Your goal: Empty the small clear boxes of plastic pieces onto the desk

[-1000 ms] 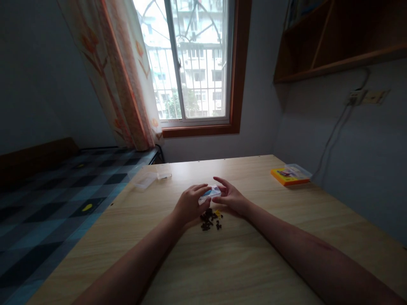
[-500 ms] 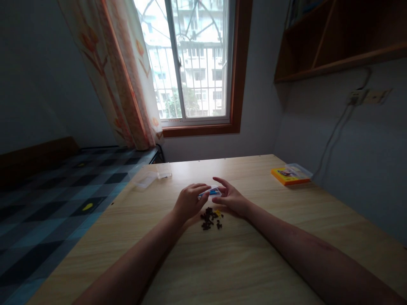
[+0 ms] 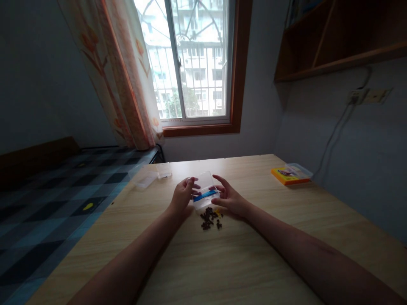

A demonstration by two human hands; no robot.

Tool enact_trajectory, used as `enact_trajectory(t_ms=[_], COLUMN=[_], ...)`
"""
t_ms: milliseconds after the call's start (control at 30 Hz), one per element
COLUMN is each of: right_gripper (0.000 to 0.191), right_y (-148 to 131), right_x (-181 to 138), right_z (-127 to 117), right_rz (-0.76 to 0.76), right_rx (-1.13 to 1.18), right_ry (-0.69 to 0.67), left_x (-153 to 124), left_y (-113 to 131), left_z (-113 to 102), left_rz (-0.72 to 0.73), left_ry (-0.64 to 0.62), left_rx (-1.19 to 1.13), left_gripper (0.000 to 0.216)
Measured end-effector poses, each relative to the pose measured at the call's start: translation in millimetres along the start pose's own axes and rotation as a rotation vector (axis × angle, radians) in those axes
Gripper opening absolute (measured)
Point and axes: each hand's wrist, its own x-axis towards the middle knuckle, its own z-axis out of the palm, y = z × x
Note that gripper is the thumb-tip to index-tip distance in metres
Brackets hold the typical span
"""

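Note:
A small clear plastic box (image 3: 203, 204) with its lid (image 3: 205, 178) raised is held between my hands, just above the table. Inside it lies a blue toothed or ridged strip (image 3: 204, 195). My left hand (image 3: 182, 195) grips the box's left side, thumb up and fingers partly behind the clear lid. On the right side, my right hand (image 3: 231, 196) holds the box between thumb and fingers, its index finger stretched out. Just below the box, a loose pile of small dark brown pieces (image 3: 208, 219) lies on the table, with a few yellow pieces (image 3: 218, 213) beside it.
Clear plastic containers (image 3: 146, 179) stand at the table's (image 3: 203, 262) far left edge. An orange-yellow box (image 3: 288, 176) with a clear tray lies at the far right. A bed with a checked cover (image 3: 63, 207) adjoins the left; a window is ahead.
The box's lid has swung up, and the blue strip inside shows fully. My left hand has shifted left and turned thumb up. My right hand has hardly moved.

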Motion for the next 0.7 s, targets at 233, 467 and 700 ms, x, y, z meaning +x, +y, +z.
enact_trajectory(t_ms=[233,467,700], right_gripper=[0.078,0.088,0.086], right_y=[0,-4,-30], right_x=[-1,5,-3], right_z=[3,-22,-39], right_rz=[-0.018,-0.085,-0.284], right_rx=[-0.066,-0.192,-0.706], right_ry=[-0.035,0.103,0.068], left_x=[5,2,-7], left_y=[-15,-11,-5], left_z=[-3,-6,-6], left_rz=[-0.123,0.027,0.217], left_ry=[0.042,-0.085,-0.356], left_rx=[-0.073,0.095,0.356], left_gripper=[0.054,0.065,0.060])
